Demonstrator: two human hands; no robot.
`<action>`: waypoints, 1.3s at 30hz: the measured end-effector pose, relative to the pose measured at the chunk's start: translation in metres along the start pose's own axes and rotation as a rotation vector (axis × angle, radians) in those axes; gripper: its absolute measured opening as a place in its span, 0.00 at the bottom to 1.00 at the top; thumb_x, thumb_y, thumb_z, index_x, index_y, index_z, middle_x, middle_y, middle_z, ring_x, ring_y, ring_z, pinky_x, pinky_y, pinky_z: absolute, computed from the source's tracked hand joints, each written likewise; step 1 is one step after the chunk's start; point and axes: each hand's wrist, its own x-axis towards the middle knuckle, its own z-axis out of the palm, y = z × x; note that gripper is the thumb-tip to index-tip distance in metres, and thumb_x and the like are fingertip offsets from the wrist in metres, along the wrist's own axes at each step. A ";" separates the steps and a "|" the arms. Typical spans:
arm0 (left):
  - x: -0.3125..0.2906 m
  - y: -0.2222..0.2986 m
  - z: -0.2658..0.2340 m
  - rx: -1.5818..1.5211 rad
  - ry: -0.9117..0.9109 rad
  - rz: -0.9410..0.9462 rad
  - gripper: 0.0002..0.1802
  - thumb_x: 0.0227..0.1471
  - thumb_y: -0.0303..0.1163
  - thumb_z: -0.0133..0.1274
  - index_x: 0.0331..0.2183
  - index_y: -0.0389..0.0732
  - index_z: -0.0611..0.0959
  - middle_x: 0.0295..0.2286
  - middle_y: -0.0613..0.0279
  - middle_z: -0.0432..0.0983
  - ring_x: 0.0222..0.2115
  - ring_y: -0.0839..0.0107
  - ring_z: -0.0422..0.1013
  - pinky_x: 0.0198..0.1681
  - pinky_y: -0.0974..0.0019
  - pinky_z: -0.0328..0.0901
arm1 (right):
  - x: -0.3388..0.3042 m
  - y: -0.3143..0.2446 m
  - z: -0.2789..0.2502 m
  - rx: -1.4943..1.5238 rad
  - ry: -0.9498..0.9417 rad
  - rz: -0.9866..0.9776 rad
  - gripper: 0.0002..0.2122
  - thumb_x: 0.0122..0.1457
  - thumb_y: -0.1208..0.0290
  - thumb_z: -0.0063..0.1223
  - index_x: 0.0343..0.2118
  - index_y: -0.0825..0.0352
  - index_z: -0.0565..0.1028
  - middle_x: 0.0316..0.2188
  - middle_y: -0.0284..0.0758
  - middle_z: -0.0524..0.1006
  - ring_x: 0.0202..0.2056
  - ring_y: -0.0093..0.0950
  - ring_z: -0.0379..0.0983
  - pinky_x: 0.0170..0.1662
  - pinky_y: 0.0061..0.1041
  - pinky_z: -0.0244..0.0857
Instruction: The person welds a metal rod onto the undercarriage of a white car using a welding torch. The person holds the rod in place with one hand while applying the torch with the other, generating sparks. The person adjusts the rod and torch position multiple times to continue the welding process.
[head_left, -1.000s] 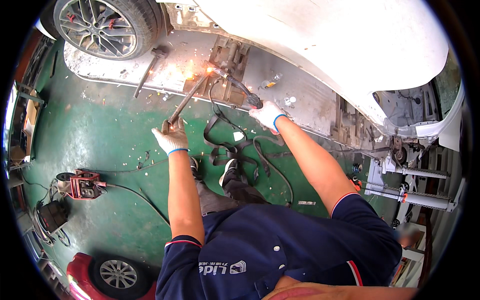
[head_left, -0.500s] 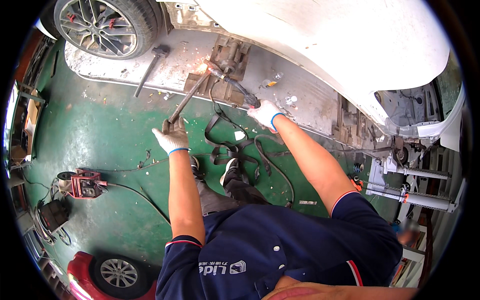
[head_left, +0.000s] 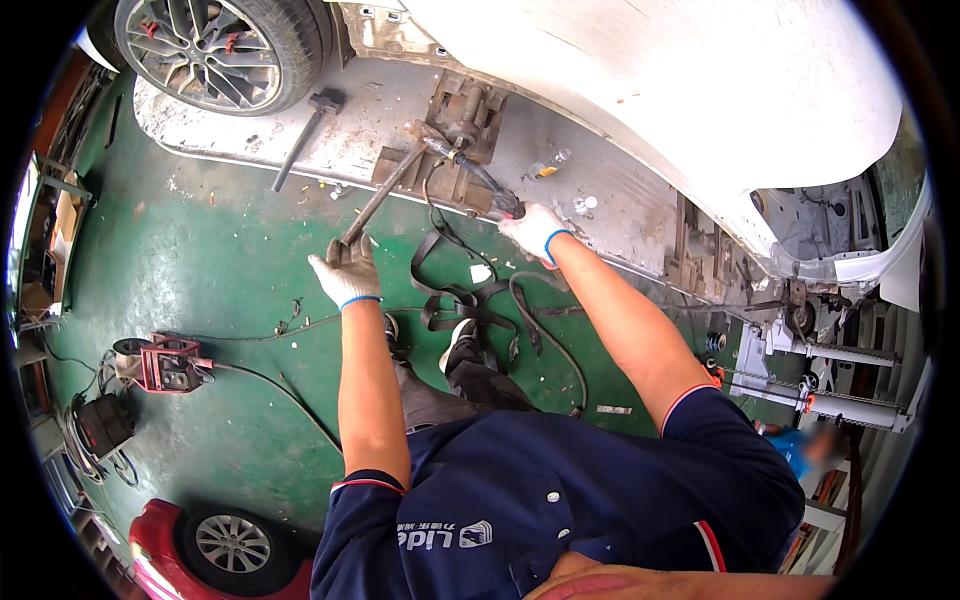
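Note:
My left hand (head_left: 345,272), in a white glove, grips the lower end of a long rusty metal bar (head_left: 381,196) that slants up to a clamp block (head_left: 455,130) on the steel frame platform (head_left: 250,140) under the white car body (head_left: 650,90). My right hand (head_left: 535,230), also gloved, holds the handle of a welding torch (head_left: 480,178) whose tip meets the bar's top end at the clamp. Black cables and straps (head_left: 470,300) trail from the torch over the green floor (head_left: 200,280) by my feet.
A sledgehammer (head_left: 305,130) lies on the platform beside the car wheel (head_left: 225,45). A small red machine (head_left: 165,362) with cables sits at left. A red toy car (head_left: 215,545) is at bottom left. Metal stands (head_left: 820,390) are at right.
The bright sparks at the bar's top end a second ago have died out. Both hands stay in nearly the same place on the bar and the torch.

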 end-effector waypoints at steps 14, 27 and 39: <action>0.015 -0.040 -0.012 -0.472 0.046 -0.121 0.51 0.63 0.76 0.30 0.53 0.35 0.78 0.53 0.50 0.76 0.51 0.52 0.72 0.50 0.44 0.69 | 0.001 0.001 -0.002 -0.032 -0.012 -0.033 0.23 0.56 0.53 0.59 0.47 0.67 0.80 0.28 0.45 0.82 0.26 0.36 0.81 0.32 0.39 0.75; 0.007 -0.047 0.002 -0.550 -0.029 -0.124 0.54 0.62 0.76 0.23 0.51 0.36 0.81 0.53 0.46 0.78 0.57 0.50 0.71 0.59 0.41 0.64 | 0.024 0.018 0.003 -0.058 -0.028 -0.021 0.23 0.55 0.52 0.61 0.44 0.69 0.82 0.29 0.45 0.84 0.30 0.39 0.82 0.38 0.40 0.75; 0.002 -0.055 0.002 -0.435 -0.078 -0.072 0.53 0.61 0.78 0.23 0.59 0.42 0.76 0.61 0.51 0.72 0.64 0.52 0.65 0.62 0.41 0.62 | 0.011 0.033 0.007 0.001 0.075 -0.121 0.26 0.54 0.50 0.61 0.49 0.66 0.81 0.43 0.55 0.83 0.48 0.49 0.80 0.54 0.41 0.71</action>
